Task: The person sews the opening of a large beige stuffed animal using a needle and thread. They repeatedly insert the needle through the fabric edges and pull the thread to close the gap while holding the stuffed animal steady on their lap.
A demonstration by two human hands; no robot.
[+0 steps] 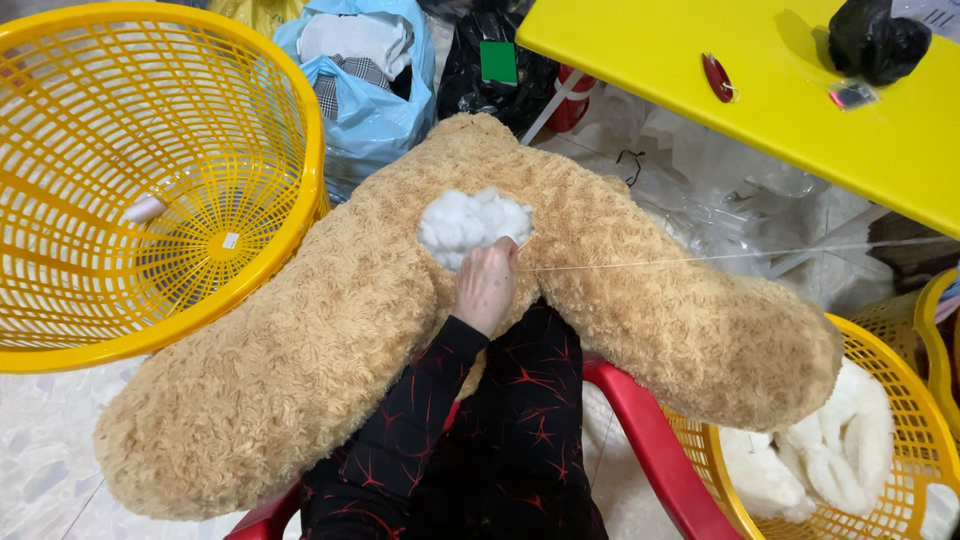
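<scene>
On the lap lies a big brown plush toy (300, 340). One hand (486, 285), fingers closed, pinches thread (700, 258) by the white stuffing (470, 222). Other hand unseen.

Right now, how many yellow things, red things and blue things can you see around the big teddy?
Yellow: 4, the big basket, the basket with white fluff, a basket edge, the table
Red: 2, the chair, the small oval on the table
Blue: 1, the bag of cloth
Total: 7
</scene>
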